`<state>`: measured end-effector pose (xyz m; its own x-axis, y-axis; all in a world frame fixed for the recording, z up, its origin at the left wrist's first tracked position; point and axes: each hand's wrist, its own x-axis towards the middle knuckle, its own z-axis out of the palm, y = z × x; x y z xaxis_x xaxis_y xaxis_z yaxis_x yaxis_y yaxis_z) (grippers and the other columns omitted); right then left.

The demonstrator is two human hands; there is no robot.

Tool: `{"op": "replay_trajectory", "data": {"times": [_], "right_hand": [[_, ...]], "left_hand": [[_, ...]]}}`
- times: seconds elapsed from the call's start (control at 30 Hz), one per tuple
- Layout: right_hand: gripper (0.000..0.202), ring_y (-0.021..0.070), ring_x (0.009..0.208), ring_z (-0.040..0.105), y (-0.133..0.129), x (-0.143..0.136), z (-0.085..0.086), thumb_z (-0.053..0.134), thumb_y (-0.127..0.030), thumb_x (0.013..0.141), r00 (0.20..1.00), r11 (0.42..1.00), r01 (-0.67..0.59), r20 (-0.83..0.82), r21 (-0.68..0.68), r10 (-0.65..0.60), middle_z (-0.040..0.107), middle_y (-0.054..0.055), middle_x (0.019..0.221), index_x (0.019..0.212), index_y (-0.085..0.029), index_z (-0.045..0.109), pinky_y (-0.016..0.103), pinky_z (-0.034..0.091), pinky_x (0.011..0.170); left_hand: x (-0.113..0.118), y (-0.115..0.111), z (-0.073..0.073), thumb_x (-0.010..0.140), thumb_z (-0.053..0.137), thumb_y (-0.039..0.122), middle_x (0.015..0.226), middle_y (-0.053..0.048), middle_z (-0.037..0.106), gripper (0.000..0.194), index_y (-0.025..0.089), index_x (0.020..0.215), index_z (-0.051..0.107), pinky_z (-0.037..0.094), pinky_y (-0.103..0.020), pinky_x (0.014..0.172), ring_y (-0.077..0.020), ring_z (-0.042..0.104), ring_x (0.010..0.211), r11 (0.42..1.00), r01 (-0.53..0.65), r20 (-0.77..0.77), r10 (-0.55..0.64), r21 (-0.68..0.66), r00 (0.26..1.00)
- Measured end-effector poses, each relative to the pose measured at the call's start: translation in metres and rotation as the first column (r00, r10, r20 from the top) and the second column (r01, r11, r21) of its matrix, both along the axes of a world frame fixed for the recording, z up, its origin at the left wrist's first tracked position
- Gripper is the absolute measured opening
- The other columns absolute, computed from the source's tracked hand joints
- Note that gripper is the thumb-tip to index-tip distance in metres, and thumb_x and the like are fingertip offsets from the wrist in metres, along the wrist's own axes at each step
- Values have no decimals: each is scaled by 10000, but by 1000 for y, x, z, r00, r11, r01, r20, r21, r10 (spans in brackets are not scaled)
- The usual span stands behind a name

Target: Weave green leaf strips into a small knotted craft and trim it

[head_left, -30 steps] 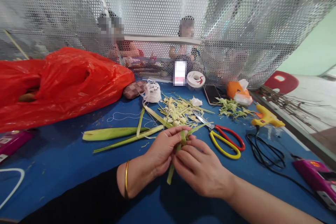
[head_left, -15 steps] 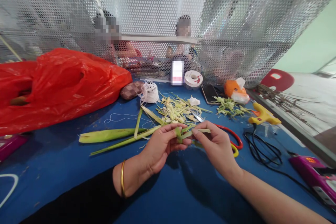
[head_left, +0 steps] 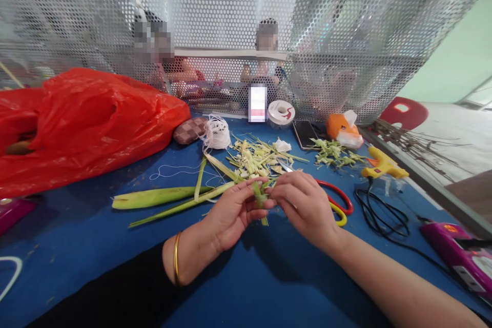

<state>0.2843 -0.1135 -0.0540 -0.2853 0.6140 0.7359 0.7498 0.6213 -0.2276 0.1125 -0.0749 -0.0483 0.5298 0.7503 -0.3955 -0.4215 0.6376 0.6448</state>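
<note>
Between the fingers of my left hand (head_left: pixel 234 212) is a small piece of folded green leaf strips (head_left: pixel 260 196). My right hand (head_left: pixel 305 207) pinches at the right side of the same piece, its fingertips partly hiding it. A short strip end pokes out below the fingers. Behind the hands lie cut leaf scraps (head_left: pixel 251 156) in a loose pile. Scissors (head_left: pixel 340 200) with red and yellow handles lie just beyond my right hand, blades partly covered. Long green leaves (head_left: pixel 157 198) rest on the blue table to the left of my hands.
A red plastic bag (head_left: pixel 96 123) fills the left side. White string (head_left: pixel 217 133), a ribbon spool (head_left: pixel 281 113) and a phone (head_left: pixel 305 134) stand along the back. On the right are a yellow glue gun (head_left: pixel 384 163), its black cable and a purple power strip (head_left: pixel 457 253). People sit behind perforated mesh.
My right hand has turned over, knuckles up, and its fingers have closed in on the leaf piece. The strip that stuck out to the right no longer shows there. The view has shifted slightly.
</note>
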Motion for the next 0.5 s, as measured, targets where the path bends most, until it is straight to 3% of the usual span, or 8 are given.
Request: {"op": "replay_trajectory", "data": {"times": [0.1, 0.3, 0.5], "right_hand": [[166, 217, 867, 648, 3, 7, 7, 510, -103, 927, 974, 991, -121, 201, 63, 106, 702, 70, 872, 951, -174, 658, 361, 498, 740], [203, 242, 1089, 620, 6, 16, 16, 538, -107, 891, 918, 964, -265, 299, -32, 262, 706, 109, 1094, 1054, -144, 654, 404, 492, 902], [156, 196, 984, 654, 8, 14, 9, 522, -134, 946, 932, 975, -221, 298, 20, 205, 735, 68, 1012, 991, -163, 669, 348, 499, 861]], "left_hand": [[-1, 3, -5, 881, 586, 85, 732, -51, 730, 236, 108, 1104, 657, 573, -186, 482, -127, 692, 546, 997, 26, 44, -23, -67, 999], [-4, 7, 0, 923, 534, 113, 679, -63, 726, 177, 82, 1031, 672, 569, -190, 451, -149, 706, 545, 972, 64, 52, -53, -225, 997], [-5, 11, -1, 895, 571, 130, 665, -32, 701, 210, 90, 1078, 667, 532, -158, 410, -126, 683, 513, 986, 114, -29, -118, -118, 993]]}}
